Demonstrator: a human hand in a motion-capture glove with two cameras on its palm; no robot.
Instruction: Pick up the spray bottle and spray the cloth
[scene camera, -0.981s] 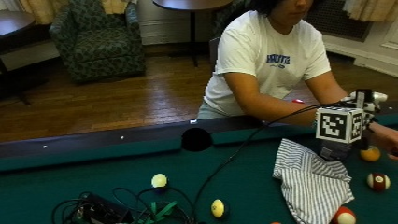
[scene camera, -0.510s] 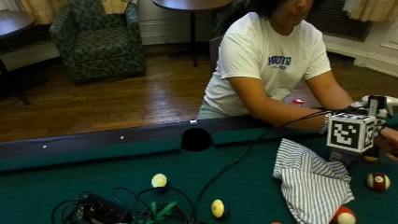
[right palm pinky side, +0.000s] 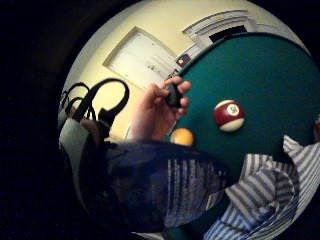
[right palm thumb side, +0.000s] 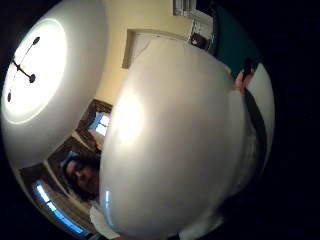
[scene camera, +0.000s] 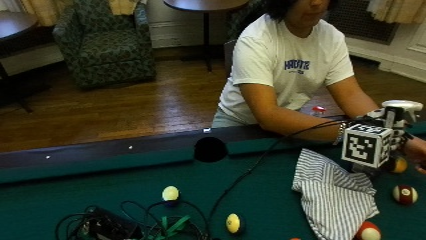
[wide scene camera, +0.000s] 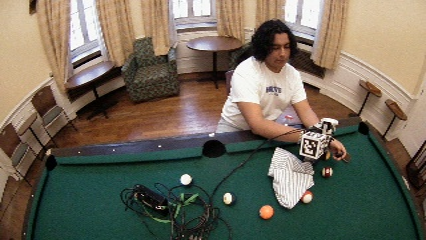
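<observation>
Now, right hand (scene camera: 398, 134): lower than a second ago, wrapped round the spray bottle (scene camera: 402, 106).
Cloth (scene camera: 333, 192): just beside the hand; spraying probably comes next.

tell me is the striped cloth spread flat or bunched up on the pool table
Bunched up. The striped cloth lies crumpled on the green felt, with raised folds and overlapping layers showing in the outside view and the little finger side palm view.

The desk (scene camera: 80, 185) is covered in matt green felt with a dark wooden rail. The cloth (scene camera: 333, 192) is thin striped woven fabric, creased and soft. The spray bottle (right palm thumb side: 170, 145) looks like smooth white plastic with a dull sheen. The balls (scene camera: 405, 194) are glossy.
</observation>
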